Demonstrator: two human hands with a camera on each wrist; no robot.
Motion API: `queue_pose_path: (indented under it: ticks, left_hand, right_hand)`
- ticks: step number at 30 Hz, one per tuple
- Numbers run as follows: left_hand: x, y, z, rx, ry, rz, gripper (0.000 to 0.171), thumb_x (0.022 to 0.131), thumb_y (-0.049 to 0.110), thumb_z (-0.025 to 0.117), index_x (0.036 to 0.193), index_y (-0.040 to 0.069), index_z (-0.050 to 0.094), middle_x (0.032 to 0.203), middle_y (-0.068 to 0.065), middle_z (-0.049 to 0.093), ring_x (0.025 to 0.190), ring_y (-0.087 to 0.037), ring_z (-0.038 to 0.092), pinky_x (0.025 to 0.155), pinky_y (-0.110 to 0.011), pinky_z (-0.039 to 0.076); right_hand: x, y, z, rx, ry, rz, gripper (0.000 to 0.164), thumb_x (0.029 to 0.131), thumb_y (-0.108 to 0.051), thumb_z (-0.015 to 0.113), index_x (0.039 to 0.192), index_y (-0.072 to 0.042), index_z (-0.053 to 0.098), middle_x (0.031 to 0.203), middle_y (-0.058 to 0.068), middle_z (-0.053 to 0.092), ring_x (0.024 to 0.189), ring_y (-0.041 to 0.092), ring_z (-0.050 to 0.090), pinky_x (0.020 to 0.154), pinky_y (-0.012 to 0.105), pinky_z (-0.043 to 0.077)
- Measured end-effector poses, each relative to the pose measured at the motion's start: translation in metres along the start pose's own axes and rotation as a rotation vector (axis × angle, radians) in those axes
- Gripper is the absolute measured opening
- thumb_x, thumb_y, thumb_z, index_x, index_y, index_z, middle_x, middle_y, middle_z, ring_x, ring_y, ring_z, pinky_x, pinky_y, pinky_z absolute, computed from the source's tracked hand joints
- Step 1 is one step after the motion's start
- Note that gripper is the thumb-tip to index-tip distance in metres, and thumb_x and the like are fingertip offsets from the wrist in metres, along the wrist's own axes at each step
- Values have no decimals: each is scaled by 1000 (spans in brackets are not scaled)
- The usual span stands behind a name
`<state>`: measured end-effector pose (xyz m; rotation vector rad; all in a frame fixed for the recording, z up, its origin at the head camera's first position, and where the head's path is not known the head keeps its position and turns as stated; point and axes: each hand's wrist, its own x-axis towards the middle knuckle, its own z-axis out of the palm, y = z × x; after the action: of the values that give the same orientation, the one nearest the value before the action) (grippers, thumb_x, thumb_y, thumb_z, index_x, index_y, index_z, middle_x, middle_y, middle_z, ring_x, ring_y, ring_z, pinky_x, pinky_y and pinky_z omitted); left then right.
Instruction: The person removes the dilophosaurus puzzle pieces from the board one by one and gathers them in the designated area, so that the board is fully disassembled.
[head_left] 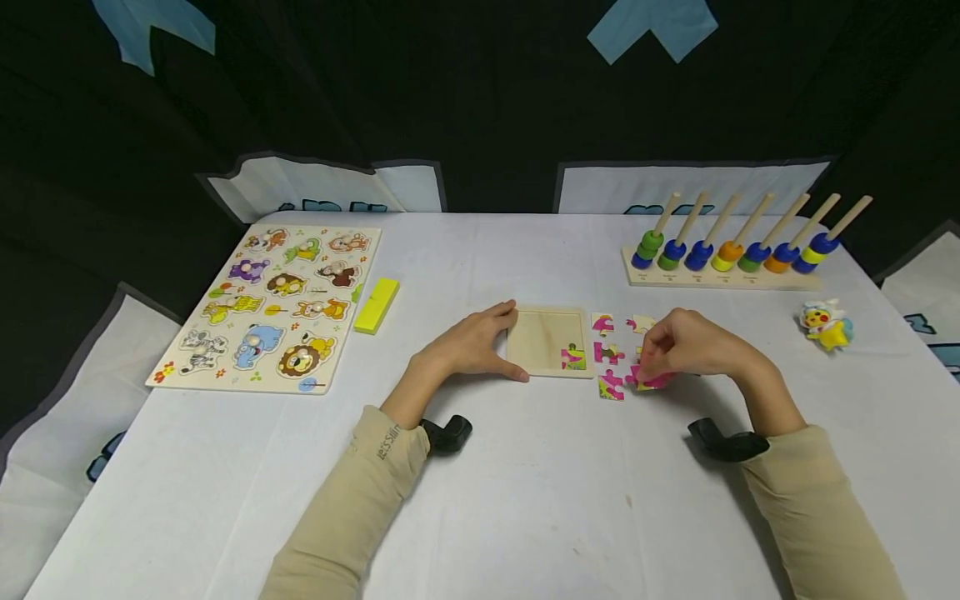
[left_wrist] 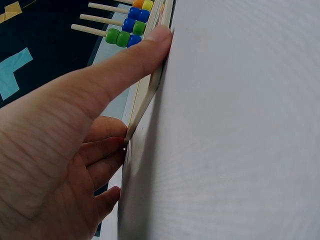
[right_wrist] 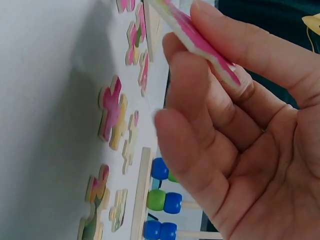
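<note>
A small square wooden puzzle tray [head_left: 540, 337] lies on the table in the head view, with one pink-and-green piece [head_left: 573, 358] in its near right corner. My left hand [head_left: 477, 342] holds the tray at its left side, thumb at the near edge and fingers toward the far corner. My right hand [head_left: 693, 343] pinches a pink jigsaw piece [right_wrist: 200, 42] between thumb and fingers, just above the table. Loose jigsaw pieces [head_left: 608, 352] lie right of the tray, some partly hidden by the right hand; in the right wrist view several more pieces [right_wrist: 111, 110] show.
On the left lies an animal puzzle board [head_left: 258, 333], with a yellow block [head_left: 377, 306] beside it. A peg board with coloured beads [head_left: 720, 275] stands at the back right. A small yellow-and-white figurine [head_left: 825, 325] is near the right edge of the white table [head_left: 525, 500].
</note>
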<state>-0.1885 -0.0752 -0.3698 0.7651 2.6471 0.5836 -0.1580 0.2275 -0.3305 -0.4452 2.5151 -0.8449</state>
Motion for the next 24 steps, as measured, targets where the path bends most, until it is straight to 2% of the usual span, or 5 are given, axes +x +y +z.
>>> queue_pose_path:
  ticks: [8,14,24]
  left_hand:
    - [0,0,0,6,0,-1,100,64,55,73,142,9,29,152,-4,17,140,-20,19,114,-36,22]
    - [0,-1,1,-2,3,-2,101,64,55,74,142,9,29,152,-4,17,140,-20,20,113,-36,22]
    - [0,-2,1,-5,6,2,103,64,56,73,143,9,26,153,-3,16,140,-18,18,114,-35,22]
  right_hand:
    - [-3,5,-4,44,-30,51,18,71,-20,74,70,-4,66,61,1,63,51,10,50,48,27,47]
    - [-4,7,-4,97,-82,59,18,71,-15,73,71,0,63,61,3,62,52,13,55,51,28,50]
    - [-2,14,0,85,-132,86,17,71,-14,73,70,0,63,60,3,61,53,15,58,52,28,51]
